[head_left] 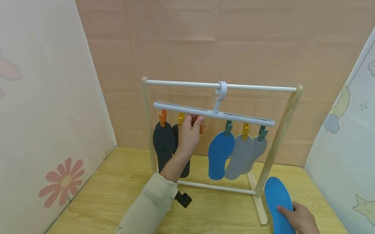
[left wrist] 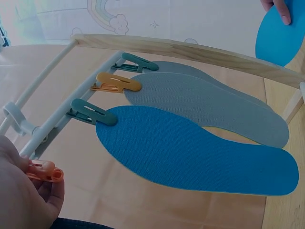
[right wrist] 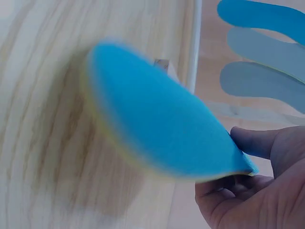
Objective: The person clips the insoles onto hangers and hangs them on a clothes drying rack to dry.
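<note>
My left hand is raised to the white hanger bar and pinches an orange clip between thumb and fingers. Low at the right, my right hand grips a loose blue insole by its edge, thumb on the blue face. To the right of my left hand, another blue insole hangs from a green clip. Beyond it hang two grey insoles, held by a yellow clip and a green clip. Black insoles hang at the left, partly behind my left hand.
A wooden rack with a white top rail carries the hanger by its hook. Its lower rail and foot stand on the wood-grain table. Patterned cloth walls enclose the sides.
</note>
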The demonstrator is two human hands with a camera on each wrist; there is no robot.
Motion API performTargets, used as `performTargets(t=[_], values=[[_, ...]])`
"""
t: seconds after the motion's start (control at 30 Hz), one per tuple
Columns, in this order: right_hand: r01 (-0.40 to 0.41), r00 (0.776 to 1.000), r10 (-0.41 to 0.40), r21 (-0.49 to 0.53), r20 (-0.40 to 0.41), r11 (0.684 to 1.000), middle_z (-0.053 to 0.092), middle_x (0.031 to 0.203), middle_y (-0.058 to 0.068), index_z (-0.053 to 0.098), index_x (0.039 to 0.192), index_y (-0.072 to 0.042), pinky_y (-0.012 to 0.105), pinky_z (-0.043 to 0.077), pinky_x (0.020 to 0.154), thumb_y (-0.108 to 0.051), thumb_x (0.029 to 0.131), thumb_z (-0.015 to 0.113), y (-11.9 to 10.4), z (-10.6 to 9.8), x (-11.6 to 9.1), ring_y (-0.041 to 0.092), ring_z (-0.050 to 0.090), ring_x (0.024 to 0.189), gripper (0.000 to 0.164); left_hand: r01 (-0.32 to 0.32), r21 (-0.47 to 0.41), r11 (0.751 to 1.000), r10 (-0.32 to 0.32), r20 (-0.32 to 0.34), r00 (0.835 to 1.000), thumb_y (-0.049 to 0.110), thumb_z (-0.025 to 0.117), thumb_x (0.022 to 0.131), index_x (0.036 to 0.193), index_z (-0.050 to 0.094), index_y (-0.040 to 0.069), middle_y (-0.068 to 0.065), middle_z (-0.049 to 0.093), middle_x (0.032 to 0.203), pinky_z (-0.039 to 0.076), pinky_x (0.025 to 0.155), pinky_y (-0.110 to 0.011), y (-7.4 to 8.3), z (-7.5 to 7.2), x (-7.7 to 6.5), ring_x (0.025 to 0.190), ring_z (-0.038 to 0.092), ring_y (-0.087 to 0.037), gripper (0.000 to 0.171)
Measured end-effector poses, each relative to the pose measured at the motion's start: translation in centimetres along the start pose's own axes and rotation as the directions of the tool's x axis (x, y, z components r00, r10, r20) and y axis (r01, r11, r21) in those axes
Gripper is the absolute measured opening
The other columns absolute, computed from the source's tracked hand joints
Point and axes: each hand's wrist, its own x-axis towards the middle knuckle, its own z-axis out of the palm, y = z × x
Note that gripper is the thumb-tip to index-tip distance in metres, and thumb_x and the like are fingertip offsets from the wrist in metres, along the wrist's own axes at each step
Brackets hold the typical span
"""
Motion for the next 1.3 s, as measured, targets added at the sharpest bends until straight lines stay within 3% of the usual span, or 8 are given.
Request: performTargets(t=[0.2,0.5,0.9,1.07,1.3], values=[[0.022,1.000,-0.021,0.023,-0.016,0.999,0.059,0.116,0.038,0.052,0.125,0.017,0.049,0.054,0.075,-0.045,0.100,0.060,-0.9,-0.2,-0.5,0.040,0.066,0.093,0.068,0.026,-0.024,0.999,-0.027,-0.037,0.999,0.023,0.058,0.104,0.112,0.060,0.003,-0.009,0.065,0.092,0.041,0.062,-0.024,0.2,0.3,0.1,0.073,0.054,-0.014,0.022],[0.000,0.999,0.004,0.079,-0.048,0.997,0.060,0.115,0.038,0.047,0.126,0.018,0.047,0.055,0.072,-0.045,0.102,0.056,-2.0,-0.6,-1.9,0.035,0.067,0.090,0.068,0.039,-0.045,0.998,-0.043,-0.072,0.997,0.023,0.057,0.104,0.114,0.060,0.002,-0.011,0.066,0.095,0.044,0.062,-0.024,0.3,0.5,0.1,0.076,0.058,-0.015,0.023],[-0.018,0.998,0.025,0.120,-0.055,0.993,0.056,0.121,0.039,0.048,0.127,0.015,0.046,0.054,0.072,-0.051,0.102,0.054,-3.4,-1.0,-2.9,0.033,0.066,0.090,0.070,0.036,-0.055,0.998,-0.040,-0.066,0.997,0.024,0.058,0.104,0.112,0.059,0.002,-0.008,0.061,0.088,0.040,0.056,-0.024,0.2,0.4,-0.1,0.067,0.052,-0.013,0.023],[-0.029,0.998,0.036,0.132,-0.054,0.991,0.050,0.127,0.042,0.045,0.130,0.014,0.048,0.054,0.076,-0.052,0.102,0.053,-4.0,-1.1,-3.5,0.038,0.064,0.095,0.072,0.024,-0.044,0.999,-0.028,-0.070,0.997,0.022,0.058,0.104,0.111,0.059,0.001,-0.009,0.061,0.087,0.040,0.057,-0.024,0.2,0.5,-0.2,0.067,0.053,-0.014,0.023],[-0.021,0.995,0.034,0.142,-0.089,0.990,0.056,0.123,0.039,0.048,0.126,0.013,0.048,0.053,0.076,-0.051,0.102,0.054,-4.9,-1.4,-4.3,0.038,0.065,0.095,0.069,0.037,-0.022,0.999,-0.038,-0.078,0.996,0.022,0.059,0.104,0.111,0.060,0.002,-0.009,0.062,0.090,0.041,0.058,-0.025,0.2,0.6,-0.1,0.069,0.053,-0.014,0.022]])
